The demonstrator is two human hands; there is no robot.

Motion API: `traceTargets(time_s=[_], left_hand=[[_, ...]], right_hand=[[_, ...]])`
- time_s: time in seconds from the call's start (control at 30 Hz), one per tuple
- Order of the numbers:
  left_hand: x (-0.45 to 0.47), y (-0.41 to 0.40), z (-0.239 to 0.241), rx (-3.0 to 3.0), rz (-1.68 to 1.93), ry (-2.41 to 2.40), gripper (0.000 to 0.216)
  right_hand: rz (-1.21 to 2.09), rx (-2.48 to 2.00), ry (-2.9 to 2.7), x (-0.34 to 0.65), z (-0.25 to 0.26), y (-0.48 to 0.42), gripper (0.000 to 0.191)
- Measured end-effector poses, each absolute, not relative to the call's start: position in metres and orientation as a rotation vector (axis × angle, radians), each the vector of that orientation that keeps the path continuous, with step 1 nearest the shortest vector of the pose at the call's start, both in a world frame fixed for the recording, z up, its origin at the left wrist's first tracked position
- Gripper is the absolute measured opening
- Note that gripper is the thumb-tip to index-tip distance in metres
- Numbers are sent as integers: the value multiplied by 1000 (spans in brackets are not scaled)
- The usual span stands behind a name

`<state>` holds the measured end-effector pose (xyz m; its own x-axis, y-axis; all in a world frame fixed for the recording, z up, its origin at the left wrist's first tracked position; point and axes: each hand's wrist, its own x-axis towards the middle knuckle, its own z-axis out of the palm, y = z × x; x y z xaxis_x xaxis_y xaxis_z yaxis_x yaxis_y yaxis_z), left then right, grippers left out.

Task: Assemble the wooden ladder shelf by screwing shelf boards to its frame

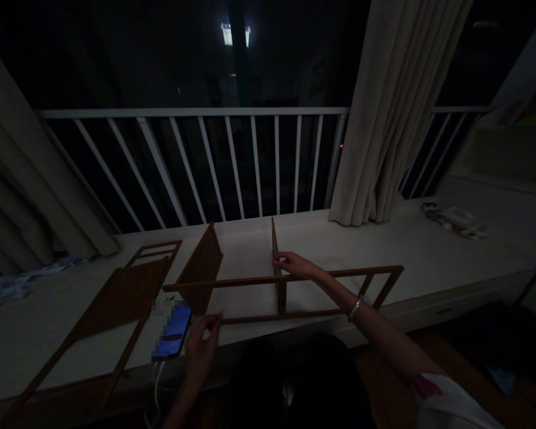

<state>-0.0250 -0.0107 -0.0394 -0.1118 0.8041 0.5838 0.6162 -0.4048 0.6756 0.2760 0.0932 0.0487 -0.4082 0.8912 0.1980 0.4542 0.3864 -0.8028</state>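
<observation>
A brown wooden frame (245,282) with long rails lies on the pale ledge in front of me. Two boards stand up from it: a wide left board (203,259) and a thin middle board (274,238), seen nearly edge-on. My right hand (295,265) reaches over the upper rail, and its fingers pinch the edge of the middle board. Close to the left end of the lower rail (250,320), my left hand (201,342) has thumb and fingers drawn together. Whatever is between them is too dark and small to name.
Left of the frame lies another wooden piece with a panel (125,292) and long legs. A lit phone (174,330) with a white cable (157,381) rests by my left hand. White railing (254,161) and curtains (375,113) stand behind the ledge (339,250). Crumpled cloth (458,220) lies far right.
</observation>
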Motion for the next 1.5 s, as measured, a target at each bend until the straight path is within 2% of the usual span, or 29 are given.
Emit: traceTargets(time_s=[0.13, 0.37, 1.1, 1.5], left_hand=[[59, -31, -5, 2006, 1513, 1250, 7], [127, -12, 16, 2057, 1545, 1135, 12], [141, 10, 15, 1958, 1502, 1423, 9], [154, 5, 13, 1623, 1531, 1310, 18]], right_hand=[[859, -1122, -2037, 278, 49, 93, 32], [877, -1117, -2059, 280, 49, 94, 33], [916, -1075, -2172, 286, 52, 99, 34], [908, -1042, -2171, 286, 48, 101, 34]])
